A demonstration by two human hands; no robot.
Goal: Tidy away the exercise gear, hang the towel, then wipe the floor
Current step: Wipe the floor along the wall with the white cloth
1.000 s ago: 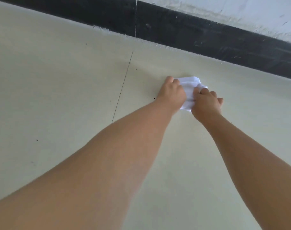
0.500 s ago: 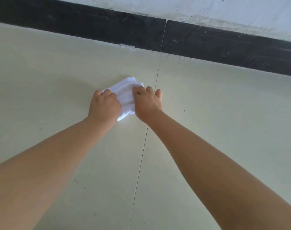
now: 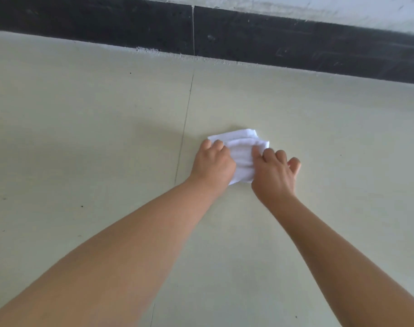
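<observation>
Head view showed both hands down on the floor (image 3: 319, 128), working one white cloth (image 3: 241, 159). Left hand (image 3: 213, 166) had its fingers curled over the cloth's left edge, gripping it. Right hand (image 3: 274, 173) pinched the right edge under bent fingers; its outer fingers hung past the cloth, and whether they touched the floor could not be told. Cloth lay bunched and folded flat on the pale floor, just right of a thin seam (image 3: 184, 128), near but apart from the black skirting (image 3: 295, 46) at the wall foot.

Step judged: the last one, wiping the floor. No exercise gear or hung towel was in view, so those steps could not be checked.

Small dark specks (image 3: 81, 206) sat on the floor well left of the cloth, across the seam. Next move would call for downward pressure through both palms and a sweep toward unwiped patches, keeping the cloth flat so it did not roll up.
</observation>
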